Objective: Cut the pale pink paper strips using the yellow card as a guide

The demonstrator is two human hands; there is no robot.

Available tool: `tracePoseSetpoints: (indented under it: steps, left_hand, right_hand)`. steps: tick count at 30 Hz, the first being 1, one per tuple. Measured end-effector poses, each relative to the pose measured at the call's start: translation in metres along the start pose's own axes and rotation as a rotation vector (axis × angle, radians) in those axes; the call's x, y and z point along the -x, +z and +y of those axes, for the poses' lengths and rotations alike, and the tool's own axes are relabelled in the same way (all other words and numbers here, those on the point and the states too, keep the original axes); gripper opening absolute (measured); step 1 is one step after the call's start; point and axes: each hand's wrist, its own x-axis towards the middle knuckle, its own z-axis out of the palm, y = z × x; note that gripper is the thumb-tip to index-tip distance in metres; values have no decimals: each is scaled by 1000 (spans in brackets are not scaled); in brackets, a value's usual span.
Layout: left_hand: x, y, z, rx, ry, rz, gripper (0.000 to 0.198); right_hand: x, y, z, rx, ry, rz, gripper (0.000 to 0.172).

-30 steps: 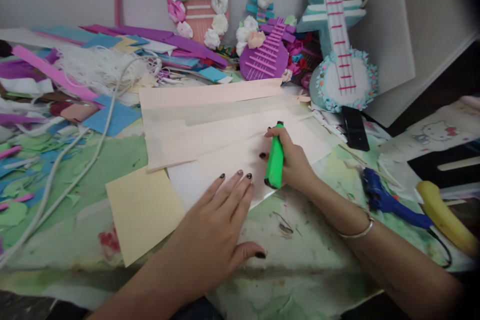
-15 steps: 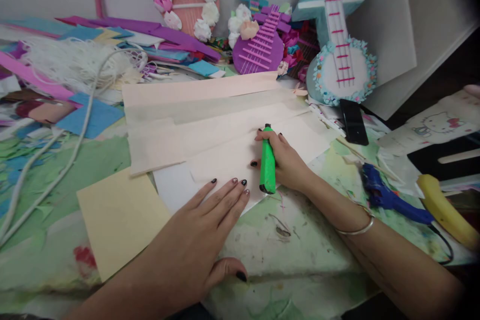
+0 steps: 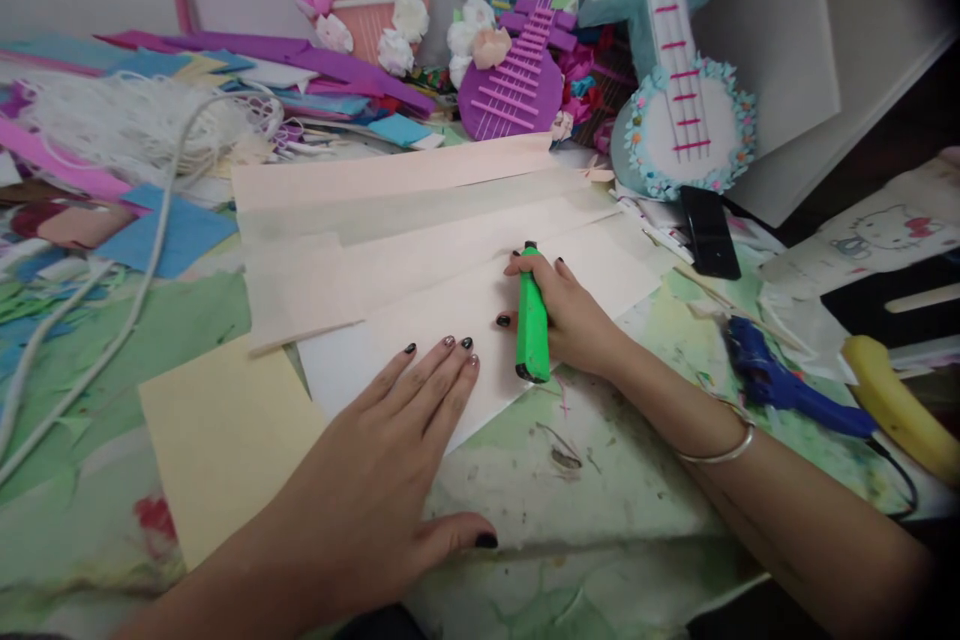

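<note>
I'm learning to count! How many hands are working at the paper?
2. The left hand lies palm down, fingers on the paper; the right hand is beside it, gripping a green object. Neither is fully hidden.

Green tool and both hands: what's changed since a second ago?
The green tool, tilted rightward before, now looks nearly vertical in the picture; the whole view shifted too. Nothing was taken or let go: the right hand still grips it, the left hand still lies on the papers.
</note>
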Motion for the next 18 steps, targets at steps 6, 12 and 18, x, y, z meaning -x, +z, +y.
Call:
tracePoseSetpoints:
  steps: [6,12,18]
  left_hand:
    - [3,-1,-3,15,14,-13,96]
    - [3,-1,-5,49,14,-36,94]
    - [2,-2,-6,78,10,-54,93]
  right_hand:
    - [-2,-1,2,-3,-8,-25,42]
    - [-2,-2,2,16,-26,-26,41]
    - [-3,-4,2,32,-30,-38,40]
